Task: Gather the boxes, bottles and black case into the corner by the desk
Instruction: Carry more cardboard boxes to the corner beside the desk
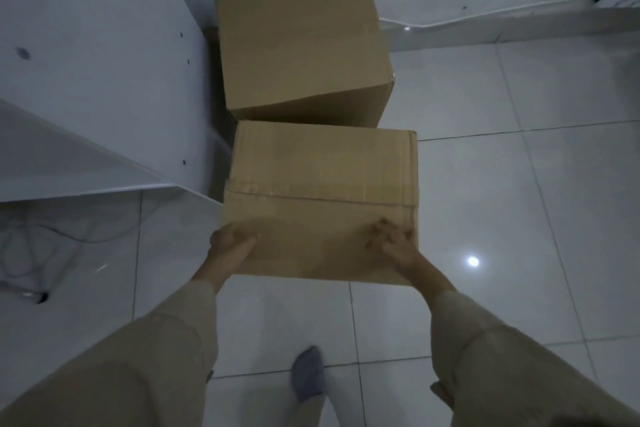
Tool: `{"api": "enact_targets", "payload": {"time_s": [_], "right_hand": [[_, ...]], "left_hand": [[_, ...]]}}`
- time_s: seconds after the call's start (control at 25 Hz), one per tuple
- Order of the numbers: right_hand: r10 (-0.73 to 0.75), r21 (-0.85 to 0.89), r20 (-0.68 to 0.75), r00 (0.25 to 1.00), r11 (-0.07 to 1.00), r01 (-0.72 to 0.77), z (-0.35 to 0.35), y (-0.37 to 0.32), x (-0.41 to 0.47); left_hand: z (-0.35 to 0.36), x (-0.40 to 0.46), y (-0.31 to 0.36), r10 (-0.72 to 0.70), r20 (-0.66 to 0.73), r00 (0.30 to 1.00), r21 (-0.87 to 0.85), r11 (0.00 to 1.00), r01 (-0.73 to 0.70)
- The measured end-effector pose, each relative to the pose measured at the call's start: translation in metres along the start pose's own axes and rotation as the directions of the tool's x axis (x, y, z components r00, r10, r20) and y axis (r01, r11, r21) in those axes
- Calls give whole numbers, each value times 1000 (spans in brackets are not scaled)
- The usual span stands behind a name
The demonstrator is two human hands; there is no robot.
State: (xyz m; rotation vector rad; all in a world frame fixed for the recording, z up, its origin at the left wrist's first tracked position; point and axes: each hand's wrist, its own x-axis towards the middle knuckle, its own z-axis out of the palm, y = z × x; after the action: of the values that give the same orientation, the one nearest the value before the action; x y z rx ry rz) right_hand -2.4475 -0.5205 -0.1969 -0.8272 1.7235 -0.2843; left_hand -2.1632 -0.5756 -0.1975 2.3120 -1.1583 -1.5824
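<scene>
Two closed brown cardboard boxes stand on the tiled floor beside the white desk (86, 73). The far box (301, 45) sits in the corner against the wall. The near box (322, 177) rests right in front of it, touching or almost touching. My left hand (232, 241) grips the near box at its near left edge. On the near right corner, my right hand (391, 239) presses with fingers spread on the top. No bottles or black case are in view.
The desk's white side panel runs along the left of both boxes. Cables (41, 246) lie on the floor under the desk. A white cable (485, 15) runs along the skirting at the back right. My socked foot (308, 378) stands behind the near box.
</scene>
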Motion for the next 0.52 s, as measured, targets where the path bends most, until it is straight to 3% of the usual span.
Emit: {"api": "enact_targets", "payload": {"time_s": [0.12, 0.32, 0.52], "right_hand": [[42, 154, 59, 997, 987, -50, 7, -1, -11], [30, -26, 214, 976, 999, -25, -6, -20, -52], [-160, -211, 289, 944, 951, 226, -36, -70, -144]], "left_hand": [[4, -8, -5, 43, -6, 999, -98, 994, -43], [10, -76, 13, 169, -56, 984, -104, 979, -174], [2, -199, 37, 219, -214, 952, -205, 943, -263]]}}
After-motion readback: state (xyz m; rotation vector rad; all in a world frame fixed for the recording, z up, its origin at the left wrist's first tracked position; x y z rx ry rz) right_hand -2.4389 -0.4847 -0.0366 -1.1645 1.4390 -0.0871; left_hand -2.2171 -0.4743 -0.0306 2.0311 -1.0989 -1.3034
